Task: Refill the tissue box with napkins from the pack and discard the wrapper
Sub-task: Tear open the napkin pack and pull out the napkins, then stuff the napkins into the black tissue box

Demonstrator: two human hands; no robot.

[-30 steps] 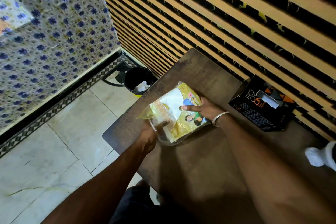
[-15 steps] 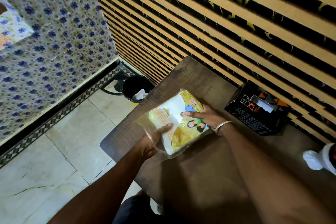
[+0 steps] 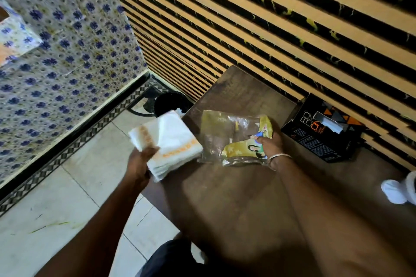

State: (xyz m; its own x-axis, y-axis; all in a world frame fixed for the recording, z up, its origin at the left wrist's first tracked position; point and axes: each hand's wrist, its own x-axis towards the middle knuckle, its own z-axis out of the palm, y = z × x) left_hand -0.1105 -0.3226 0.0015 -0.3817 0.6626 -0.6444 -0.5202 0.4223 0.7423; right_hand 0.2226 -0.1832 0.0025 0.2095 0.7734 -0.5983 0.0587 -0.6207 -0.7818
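A: Where's the stack of white paper napkins with the orange printed border?

B: In the left hand, held out past the left edge of the dark brown wooden worktop, over the floor tiles. Its fingers are clamped on the near corner of the stack, thumb on top.

A: And the wrapper?

B: The crumpled clear-and-yellow plastic wrapper lies flat on the worktop near its left edge, pinned under the right hand; those fingers are pressed together on its printed end.

A: How will the napkins handle?

B: Light and soft, I'd judge; a corner hold lets the loose sheets fan and droop. Better to grip across the middle, thumb over, fingers beneath.

A: Where to?

B: The black cardboard tissue box with orange print, at the worktop's far right edge by the slatted wall. The wrapper looks slippery and weightless; bunch it up for the black round bin just off the worktop's far left corner.
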